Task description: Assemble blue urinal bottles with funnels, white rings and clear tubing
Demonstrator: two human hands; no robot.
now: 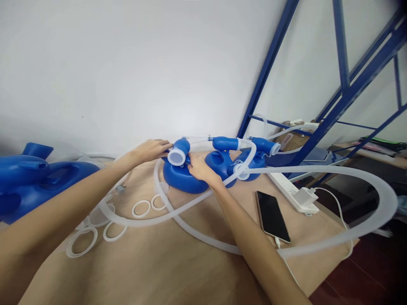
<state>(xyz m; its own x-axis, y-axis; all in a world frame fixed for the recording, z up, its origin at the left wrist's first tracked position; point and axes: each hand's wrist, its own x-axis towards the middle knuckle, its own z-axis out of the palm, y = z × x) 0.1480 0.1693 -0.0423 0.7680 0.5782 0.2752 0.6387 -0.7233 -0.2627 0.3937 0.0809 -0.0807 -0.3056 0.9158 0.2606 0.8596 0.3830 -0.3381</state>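
A blue plastic bottle [184,180] stands on the brown-covered table near the wall. Its angled neck ends in a round white-rimmed mouth [177,157] facing me. My left hand [153,150] grips the bottle's upper left side, its fingertips partly hidden behind the neck. On the other side of the neck, my right hand [201,169] is closed on the upper part of the same bottle, thumb against it. A long translucent hose [197,239] loops across the table, passing under my right forearm. Several white rings [141,209] lie in front and to the left.
More blue bottles [222,169] stand to the right, and others [57,171] at the left. A black phone [272,216] on a cable lies near a white power strip [291,192]. A blue metal rack [270,63] rises at the right.
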